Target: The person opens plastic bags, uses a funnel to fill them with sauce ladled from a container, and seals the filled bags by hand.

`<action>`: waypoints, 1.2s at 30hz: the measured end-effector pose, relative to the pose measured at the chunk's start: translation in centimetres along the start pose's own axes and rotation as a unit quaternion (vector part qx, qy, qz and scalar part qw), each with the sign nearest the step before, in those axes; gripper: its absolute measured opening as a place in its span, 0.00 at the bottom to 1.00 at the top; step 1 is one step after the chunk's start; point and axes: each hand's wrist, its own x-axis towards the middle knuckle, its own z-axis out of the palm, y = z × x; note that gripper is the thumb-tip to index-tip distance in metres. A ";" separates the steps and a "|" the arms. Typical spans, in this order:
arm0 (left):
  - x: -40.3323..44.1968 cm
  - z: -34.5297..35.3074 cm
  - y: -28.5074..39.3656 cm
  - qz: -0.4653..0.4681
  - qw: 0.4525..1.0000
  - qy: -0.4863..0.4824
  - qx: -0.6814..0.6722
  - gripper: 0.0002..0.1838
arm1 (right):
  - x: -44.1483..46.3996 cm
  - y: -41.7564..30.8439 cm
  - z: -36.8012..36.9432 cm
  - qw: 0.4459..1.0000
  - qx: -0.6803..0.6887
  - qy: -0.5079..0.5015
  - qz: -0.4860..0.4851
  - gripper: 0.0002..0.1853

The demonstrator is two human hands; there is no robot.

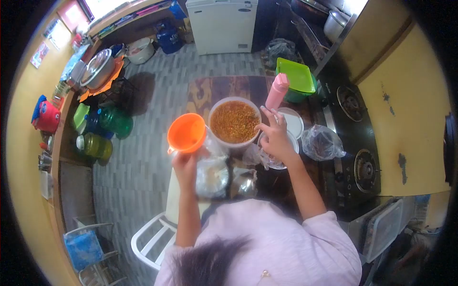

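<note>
My left hand point(185, 164) grips an orange funnel point(185, 132) by its handle side, held left of a round clear tub point(248, 101). The tub is filled with a reddish-brown, grainy or chopped food point(233, 121). On the other side, my right hand point(275, 138) has its fingers apart, over a round clear container point(292, 142) and close to the tub's right rim. Just beyond its fingertips stands a pink bottle point(276, 93); whether they touch it I cannot tell. A white round lid or dish point(293, 121) lies beside it.
Plastic bags point(212, 176) lie near my body, with another bag point(322, 142) at the right. A green-lidded container point(296, 78) sits at the table's far right corner. The black gas stove point(350, 124) borders the right side. A white chair point(152, 240) stands at lower left.
</note>
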 end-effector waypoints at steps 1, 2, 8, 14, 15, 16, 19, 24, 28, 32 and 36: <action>0.0 0.0 -0.2 0.000 1.000 -0.005 0.002 0.06 | 0.0 -0.2 0.0 1.000 0.006 -0.008 0.004 0.14; 0.1 -0.1 -0.5 0.001 1.000 -0.009 0.003 0.07 | 0.0 -0.4 0.1 1.000 0.011 -0.015 0.008 0.14; 0.1 -0.1 -0.8 -0.004 1.000 -0.015 -0.012 0.07 | 0.0 -2.7 1.1 0.994 0.068 -0.077 -0.047 0.14; -0.2 -0.5 -0.3 -0.002 1.000 -0.001 -0.003 0.06 | -0.1 -2.6 1.5 0.996 0.051 -0.067 -0.043 0.11; -0.2 -0.6 -0.7 -0.002 1.000 0.002 0.002 0.06 | 0.0 -2.6 1.4 0.996 0.049 -0.059 -0.041 0.11; -0.2 -0.6 -0.8 -0.004 1.000 0.003 0.001 0.06 | 0.0 -2.6 1.3 0.997 0.047 -0.050 -0.039 0.10; -0.2 -0.5 -1.2 -0.007 1.000 0.002 0.002 0.06 | -0.2 -2.1 1.4 0.997 0.046 -0.055 -0.037 0.10; -0.2 0.2 0.2 -0.009 0.999 -0.020 -0.035 0.06 | -0.1 -2.3 0.9 0.996 0.054 -0.060 -0.041 0.10; -0.2 0.1 -0.5 -0.006 0.999 -0.015 -0.033 0.06 | -0.1 -2.4 1.2 0.996 0.046 -0.066 -0.044 0.10; -0.4 -0.3 -0.6 -0.002 1.000 -0.018 -0.012 0.06 | -0.1 -2.6 1.1 0.996 0.026 -0.069 -0.049 0.09; -0.3 -0.4 -1.3 0.006 1.000 -0.025 -0.009 0.07 | 0.4 -2.7 0.3 0.997 0.041 -0.059 -0.043 0.12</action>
